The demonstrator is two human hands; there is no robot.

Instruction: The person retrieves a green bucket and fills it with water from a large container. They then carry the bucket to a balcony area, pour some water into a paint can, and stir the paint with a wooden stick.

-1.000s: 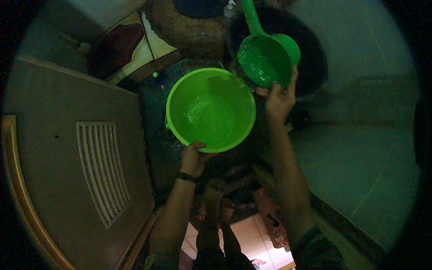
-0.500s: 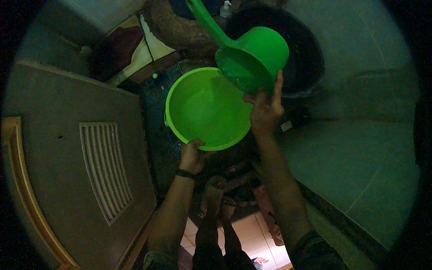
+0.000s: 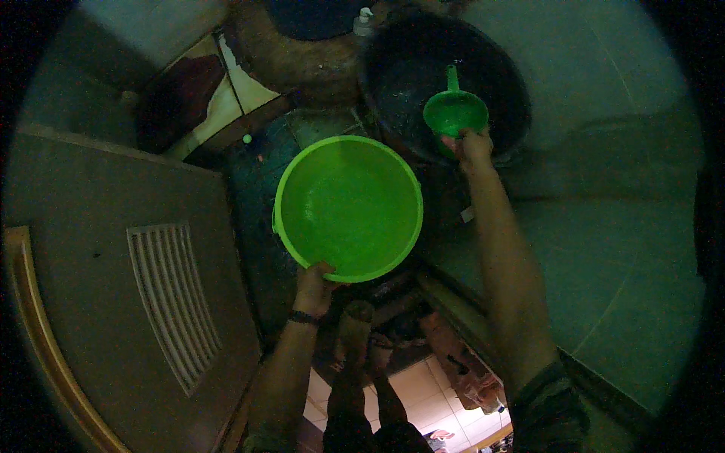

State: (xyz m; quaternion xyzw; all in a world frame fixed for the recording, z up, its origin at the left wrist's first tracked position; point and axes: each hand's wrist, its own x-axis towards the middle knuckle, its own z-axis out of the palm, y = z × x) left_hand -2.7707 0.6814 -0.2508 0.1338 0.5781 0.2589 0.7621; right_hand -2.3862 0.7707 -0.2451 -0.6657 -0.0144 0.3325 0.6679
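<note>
A bright green bucket (image 3: 349, 208) with water in it is in the middle of my view, and my left hand (image 3: 316, 283) grips its near rim, a dark band on the wrist. At the upper right stands a big dark tub (image 3: 393, 75). My right hand (image 3: 470, 147) is closed on a green dipper (image 3: 457, 109) over that tub, its handle pointing away from me; whether it touches the water I cannot tell.
A white pump bottle (image 3: 363, 23) and a dark container (image 3: 302, 15) stand at the back. A broken-faced tiled ledge (image 3: 249, 83) is at upper left, a door with slatted vent (image 3: 174, 306) at left, a tiled wall (image 3: 612, 264) at right. My feet show below.
The dipper, earlier large and tilted at the bucket's right rim, has moved back and right over the dark tub with my right hand. The bucket appears slightly lower in view.
</note>
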